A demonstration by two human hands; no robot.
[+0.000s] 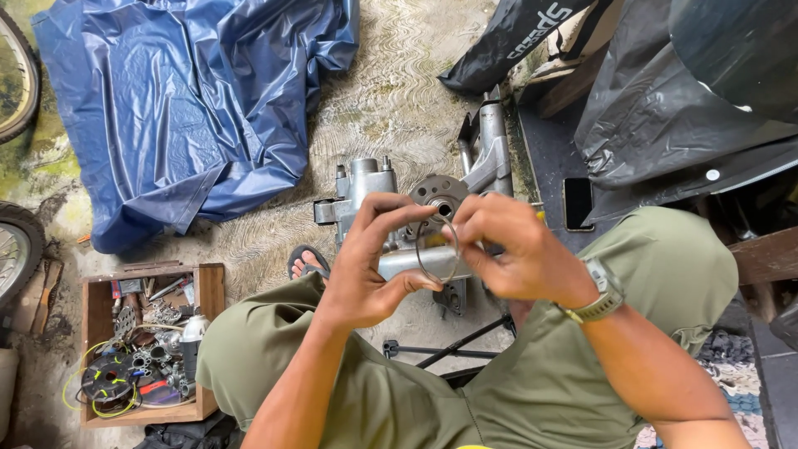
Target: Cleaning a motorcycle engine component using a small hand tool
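Observation:
Both my hands hold one thin metal ring (438, 249) up in front of me. My left hand (371, 262) pinches its left side between thumb and fingers. My right hand (517, 249), with a watch on its wrist, grips the ring's right side. Below and behind the ring, on the ground between my knees, lies a grey metal engine casing (366, 185) with a round hub (440, 198) and a long arm (492, 150) reaching away.
A blue tarp (187, 108) lies crumpled at upper left. A wooden box (209, 291) of tools and small parts stands at lower left. Black plastic sheeting (665, 100) covers things at right. Wheels (15, 249) show at the left edge. A phone (578, 204) lies near my right knee.

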